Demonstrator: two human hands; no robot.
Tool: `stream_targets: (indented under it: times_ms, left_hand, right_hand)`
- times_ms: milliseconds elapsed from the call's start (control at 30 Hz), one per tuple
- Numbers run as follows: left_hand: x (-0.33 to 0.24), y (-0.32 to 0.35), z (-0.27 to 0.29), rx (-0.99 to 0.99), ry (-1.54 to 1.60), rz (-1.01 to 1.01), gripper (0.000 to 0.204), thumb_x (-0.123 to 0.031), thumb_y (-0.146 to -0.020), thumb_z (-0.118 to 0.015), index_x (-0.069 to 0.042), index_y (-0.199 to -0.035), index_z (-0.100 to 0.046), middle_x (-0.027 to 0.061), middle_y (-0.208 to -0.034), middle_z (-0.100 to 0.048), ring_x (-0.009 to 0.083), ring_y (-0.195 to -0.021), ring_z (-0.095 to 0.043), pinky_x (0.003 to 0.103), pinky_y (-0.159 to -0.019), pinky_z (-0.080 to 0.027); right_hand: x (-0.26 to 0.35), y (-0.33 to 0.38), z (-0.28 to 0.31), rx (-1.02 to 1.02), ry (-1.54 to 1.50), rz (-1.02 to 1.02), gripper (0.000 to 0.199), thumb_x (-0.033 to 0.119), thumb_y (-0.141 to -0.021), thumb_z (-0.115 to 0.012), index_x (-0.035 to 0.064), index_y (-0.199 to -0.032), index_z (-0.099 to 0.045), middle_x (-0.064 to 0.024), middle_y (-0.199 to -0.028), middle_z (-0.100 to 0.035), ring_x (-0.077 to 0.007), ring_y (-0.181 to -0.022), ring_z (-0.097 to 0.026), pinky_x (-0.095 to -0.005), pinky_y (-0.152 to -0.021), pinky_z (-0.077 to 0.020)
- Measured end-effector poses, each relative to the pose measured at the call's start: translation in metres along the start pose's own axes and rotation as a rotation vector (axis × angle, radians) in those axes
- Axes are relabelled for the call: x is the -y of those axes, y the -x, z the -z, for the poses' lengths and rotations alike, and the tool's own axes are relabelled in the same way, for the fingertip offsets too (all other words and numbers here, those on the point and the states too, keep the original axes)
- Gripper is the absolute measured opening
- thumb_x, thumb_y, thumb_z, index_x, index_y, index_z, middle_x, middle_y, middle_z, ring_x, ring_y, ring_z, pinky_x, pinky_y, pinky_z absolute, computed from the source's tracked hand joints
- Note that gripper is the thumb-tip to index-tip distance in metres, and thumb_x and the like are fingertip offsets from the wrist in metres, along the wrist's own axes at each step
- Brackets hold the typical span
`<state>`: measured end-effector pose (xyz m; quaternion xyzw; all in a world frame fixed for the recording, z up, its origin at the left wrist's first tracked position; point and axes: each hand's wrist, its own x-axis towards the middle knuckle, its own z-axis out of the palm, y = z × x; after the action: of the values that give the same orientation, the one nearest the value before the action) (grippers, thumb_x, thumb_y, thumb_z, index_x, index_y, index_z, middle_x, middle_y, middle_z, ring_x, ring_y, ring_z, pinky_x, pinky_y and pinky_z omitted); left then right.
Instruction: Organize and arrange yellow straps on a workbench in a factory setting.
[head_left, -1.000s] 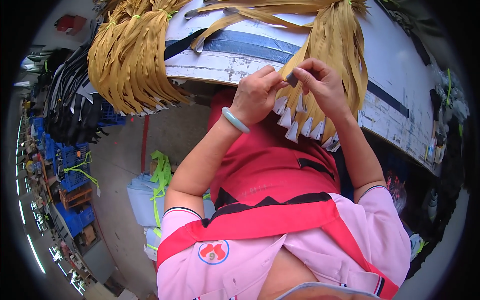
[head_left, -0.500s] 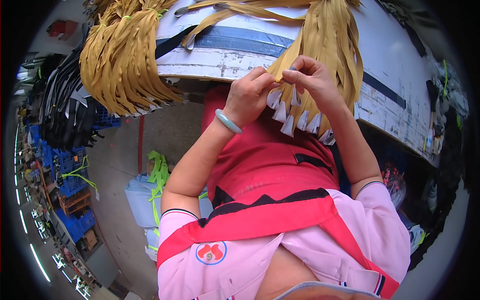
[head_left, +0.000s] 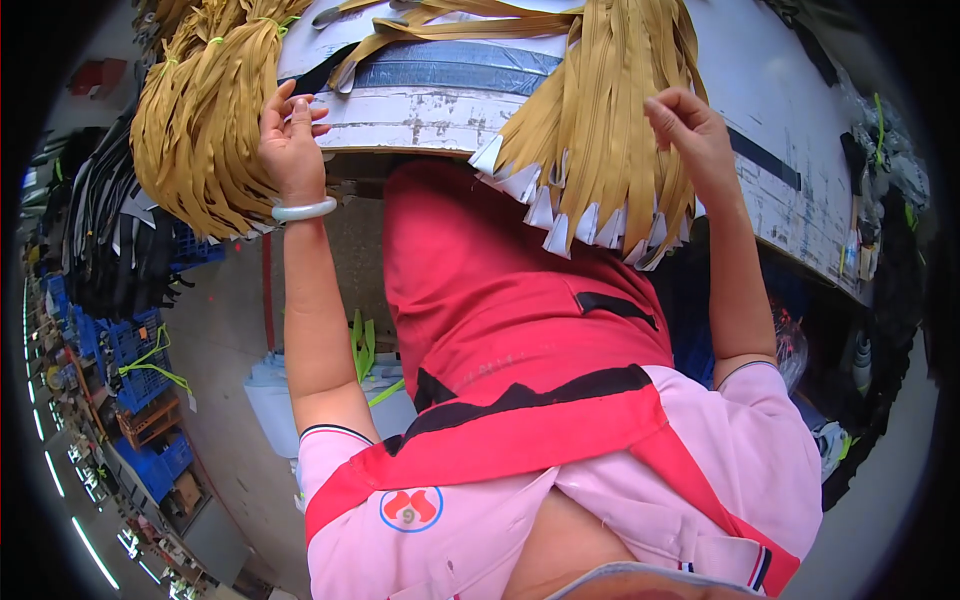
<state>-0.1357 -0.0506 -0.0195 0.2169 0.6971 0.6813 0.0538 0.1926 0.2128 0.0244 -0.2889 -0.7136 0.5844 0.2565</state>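
Note:
Mustard-coloured zipper tapes (head_left: 625, 110) hang in a fanned bundle over the near edge of the white table, with white tabs at their lower ends. My left hand (head_left: 292, 150), with a pale bangle on its wrist, is raised beside a larger bundle of mustard zipper tapes (head_left: 205, 140) at the left. Its fingers are apart, and nothing shows in them. At the right side of the fanned bundle, my right hand (head_left: 695, 135) is up with thumb and bent fingers drawn together. Whatever they may pinch is too small to make out.
Loose mustard tapes (head_left: 470, 25) and a dark blue strip (head_left: 450, 72) cross the white tabletop (head_left: 420, 125). Black strips (head_left: 110, 210) hang at the far left above blue crates (head_left: 140, 370). Pale blue bundles (head_left: 275, 400) with green ties stand on the floor beside my left arm.
My hands were together at the fanned bundle, pinching a tape. Now they are apart: the left has gone to the left bundle, the right has shifted right and slightly up.

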Motion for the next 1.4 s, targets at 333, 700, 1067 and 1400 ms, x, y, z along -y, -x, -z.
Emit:
stream_targets:
  times_ms: [333, 700, 1067, 1400]
  left_hand:
    - [-0.024, 0.102, -0.094, 0.775, -0.209, -0.348, 0.016, 0.004, -0.085, -0.064, 0.000, -0.100, -0.068, 0.0109, -0.093, -0.066, 0.0229, -0.081, -0.067, 0.029, -0.070, -0.053]
    - [-0.031, 0.105, -0.106, 0.865, -0.054, -0.271, 0.020, 0.004, -0.079, -0.069, -0.001, -0.098, -0.069, 0.0107, -0.097, -0.066, 0.0236, -0.088, -0.065, 0.031, -0.080, -0.052]
    - [-0.032, 0.079, -0.120, 0.901, 0.404, 0.008, 0.009, 0.003, -0.083, -0.071, 0.000, -0.091, -0.069, 0.0027, -0.088, -0.067, 0.0105, -0.086, -0.062, 0.026, -0.081, -0.051]
    - [-0.029, 0.065, -0.123, 0.954, 0.565, 0.314, 0.015, -0.002, -0.084, -0.074, 0.000, -0.097, -0.068, 0.0022, -0.093, -0.068, 0.0090, -0.088, -0.063, 0.023, -0.081, -0.052]
  right_hand:
    - [-0.013, 0.042, -0.053, 0.388, 0.560, 0.107, 0.012, 0.011, -0.088, -0.067, 0.0043, -0.098, -0.065, -0.0099, -0.091, -0.061, -0.0266, -0.078, -0.061, -0.0353, -0.070, -0.0500]
    - [-0.020, 0.021, -0.065, 0.495, 0.349, 0.202, 0.012, 0.006, -0.089, -0.065, 0.0046, -0.097, -0.056, -0.0065, -0.093, -0.053, -0.0204, -0.083, -0.061, -0.0316, -0.074, -0.0503]
    - [0.010, -0.021, -0.052, 0.683, -0.165, -0.010, 0.018, 0.018, -0.095, -0.065, 0.0040, -0.102, -0.055, 0.0006, -0.089, -0.055, -0.0064, -0.077, -0.056, -0.0217, -0.069, -0.0484]
    - [0.013, -0.039, -0.050, 0.772, -0.113, -0.094, 0.016, 0.014, -0.088, -0.072, 0.0025, -0.092, -0.062, -0.0015, -0.083, -0.061, -0.0073, -0.071, -0.059, -0.0200, -0.064, -0.0491]
